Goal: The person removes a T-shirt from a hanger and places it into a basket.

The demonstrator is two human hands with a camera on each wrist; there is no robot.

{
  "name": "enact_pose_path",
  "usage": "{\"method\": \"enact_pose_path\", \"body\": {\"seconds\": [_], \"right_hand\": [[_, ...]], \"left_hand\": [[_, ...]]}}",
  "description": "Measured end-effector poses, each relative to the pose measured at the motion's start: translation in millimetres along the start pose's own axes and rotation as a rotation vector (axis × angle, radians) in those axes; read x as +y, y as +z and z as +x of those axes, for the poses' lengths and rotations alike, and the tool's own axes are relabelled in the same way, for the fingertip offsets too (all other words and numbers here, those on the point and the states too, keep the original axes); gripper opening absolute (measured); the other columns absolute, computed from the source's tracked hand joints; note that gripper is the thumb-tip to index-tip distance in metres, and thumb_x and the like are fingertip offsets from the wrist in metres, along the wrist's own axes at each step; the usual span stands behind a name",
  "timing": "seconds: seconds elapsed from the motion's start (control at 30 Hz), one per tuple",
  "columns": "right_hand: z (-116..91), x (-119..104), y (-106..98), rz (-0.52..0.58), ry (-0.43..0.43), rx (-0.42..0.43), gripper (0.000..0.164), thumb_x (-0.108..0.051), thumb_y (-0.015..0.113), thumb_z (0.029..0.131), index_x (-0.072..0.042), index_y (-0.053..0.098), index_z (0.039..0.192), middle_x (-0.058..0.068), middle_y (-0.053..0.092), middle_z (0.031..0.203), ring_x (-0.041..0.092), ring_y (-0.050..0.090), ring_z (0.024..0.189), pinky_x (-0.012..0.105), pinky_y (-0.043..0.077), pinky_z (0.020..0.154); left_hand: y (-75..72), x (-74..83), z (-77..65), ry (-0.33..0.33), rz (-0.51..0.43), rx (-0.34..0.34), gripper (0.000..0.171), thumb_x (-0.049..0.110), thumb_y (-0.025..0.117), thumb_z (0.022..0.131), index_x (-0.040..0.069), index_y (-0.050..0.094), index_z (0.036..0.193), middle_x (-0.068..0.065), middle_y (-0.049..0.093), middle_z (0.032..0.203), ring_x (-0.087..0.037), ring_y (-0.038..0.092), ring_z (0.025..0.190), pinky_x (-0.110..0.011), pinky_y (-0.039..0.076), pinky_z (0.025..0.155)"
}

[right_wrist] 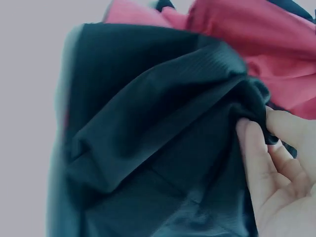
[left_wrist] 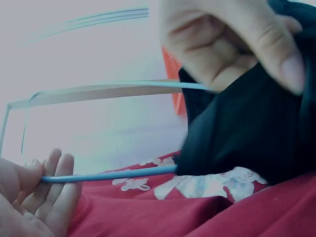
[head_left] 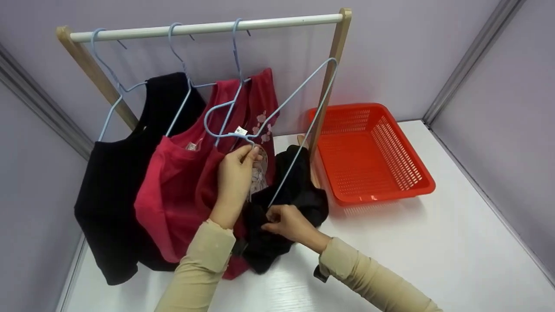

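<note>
My left hand (head_left: 235, 173) pinches a light blue wire hanger (head_left: 299, 89) near the base of its hook. The hanger is tilted, one rounded end pointing up beside the rack post, its lower part running down to a black garment (head_left: 286, 173). In the left wrist view, the hanger wire (left_wrist: 123, 173) passes from between thumb and fingers into the black cloth, which hides its far end. My right hand (head_left: 292, 222) pinches the edge of that garment, bunched between thumb and fingers (right_wrist: 254, 148) in the right wrist view.
A rack with a white rail (head_left: 208, 28) and wooden posts carries a black top (head_left: 112, 186), a pink top (head_left: 160, 195) and a dark red printed top (head_left: 264, 99) on blue hangers. A red plastic basket (head_left: 377, 197) stands right of the rack on the white table (head_left: 433, 251).
</note>
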State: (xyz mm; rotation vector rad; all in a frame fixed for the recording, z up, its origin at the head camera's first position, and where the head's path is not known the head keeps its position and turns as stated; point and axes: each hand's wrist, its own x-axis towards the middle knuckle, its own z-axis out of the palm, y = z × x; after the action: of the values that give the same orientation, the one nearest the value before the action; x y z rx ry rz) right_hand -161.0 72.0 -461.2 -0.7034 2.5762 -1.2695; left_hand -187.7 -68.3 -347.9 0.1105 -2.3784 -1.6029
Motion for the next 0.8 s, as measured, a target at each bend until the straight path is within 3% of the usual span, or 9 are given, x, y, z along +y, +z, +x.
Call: {"method": "enact_pose_path", "body": {"seconds": [0.17,0.3,0.43,0.5,0.57,0.67,0.73,0.8], "right_hand": [[-8,25,-2,-0.035,0.034,-0.028,0.016,-0.009,0.074,0.079,-0.001,0.060,0.076,0.000,0.056,0.070,0.006,0.047,0.062,0.016,0.040,0.057],[-15,47,-6,-0.128,0.090,-0.003,0.014,-0.005,0.072,0.076,-0.003,0.058,0.074,-0.003,0.047,0.068,0.009,0.044,0.062,0.019,0.037,0.058],[-20,63,-9,-0.268,0.153,0.121,0.012,-0.001,0.068,0.073,-0.006,0.057,0.076,0.001,0.054,0.069,0.014,0.049,0.062,0.027,0.041,0.057],[-19,69,-9,-0.386,0.136,0.214,0.017,0.000,0.067,0.073,-0.005,0.055,0.082,0.006,0.057,0.075,0.019,0.054,0.066,0.033,0.045,0.057],[-16,74,-9,-0.531,0.094,0.311,0.029,-0.001,0.071,0.072,-0.004,0.053,0.094,0.012,0.058,0.086,0.027,0.057,0.074,0.038,0.049,0.062],[-9,81,-8,-0.710,0.058,0.396,0.061,-0.009,0.079,0.068,-0.001,0.046,0.119,0.020,0.053,0.110,0.036,0.055,0.095,0.044,0.050,0.076],[-3,84,-9,-0.744,0.072,0.374,0.083,-0.012,0.082,0.064,-0.002,0.038,0.134,0.026,0.045,0.130,0.041,0.049,0.113,0.050,0.047,0.090],[2,87,-10,-0.722,0.102,0.299,0.093,-0.013,0.082,0.064,-0.007,0.032,0.142,0.029,0.032,0.144,0.046,0.037,0.128,0.058,0.039,0.100]], "left_hand": [[-2.5,-2.4,0.8,0.011,-0.005,0.052,0.023,0.020,0.054,0.096,0.003,0.070,0.093,-0.013,0.071,0.085,-0.025,0.069,0.083,-0.033,0.054,0.076],[-3.6,-2.2,2.0,0.011,-0.030,0.058,0.025,0.021,0.052,0.097,0.003,0.068,0.092,-0.013,0.069,0.085,-0.026,0.068,0.082,-0.031,0.052,0.074],[-2.8,1.4,2.9,0.030,-0.018,0.063,0.025,0.022,0.053,0.097,0.003,0.068,0.091,-0.014,0.069,0.084,-0.026,0.068,0.081,-0.032,0.054,0.074],[-1.0,2.5,4.0,0.030,-0.029,0.053,0.024,0.022,0.054,0.096,0.003,0.069,0.092,-0.015,0.070,0.083,-0.025,0.068,0.079,-0.033,0.055,0.074],[1.3,3.5,5.1,0.014,-0.066,0.033,0.023,0.021,0.055,0.095,0.002,0.069,0.095,-0.016,0.070,0.083,-0.024,0.067,0.076,-0.032,0.055,0.074],[4.8,4.8,6.4,-0.016,-0.088,0.003,0.023,0.021,0.056,0.095,0.002,0.069,0.098,-0.016,0.069,0.084,-0.017,0.065,0.071,-0.028,0.055,0.072],[6.8,5.9,6.7,-0.031,-0.087,-0.013,0.022,0.020,0.056,0.095,0.002,0.068,0.099,-0.017,0.070,0.086,-0.014,0.063,0.069,-0.027,0.055,0.072],[8.7,7.6,7.1,-0.033,-0.070,-0.027,0.022,0.020,0.056,0.095,0.002,0.068,0.099,-0.018,0.070,0.086,-0.013,0.063,0.068,-0.027,0.055,0.071]]}}
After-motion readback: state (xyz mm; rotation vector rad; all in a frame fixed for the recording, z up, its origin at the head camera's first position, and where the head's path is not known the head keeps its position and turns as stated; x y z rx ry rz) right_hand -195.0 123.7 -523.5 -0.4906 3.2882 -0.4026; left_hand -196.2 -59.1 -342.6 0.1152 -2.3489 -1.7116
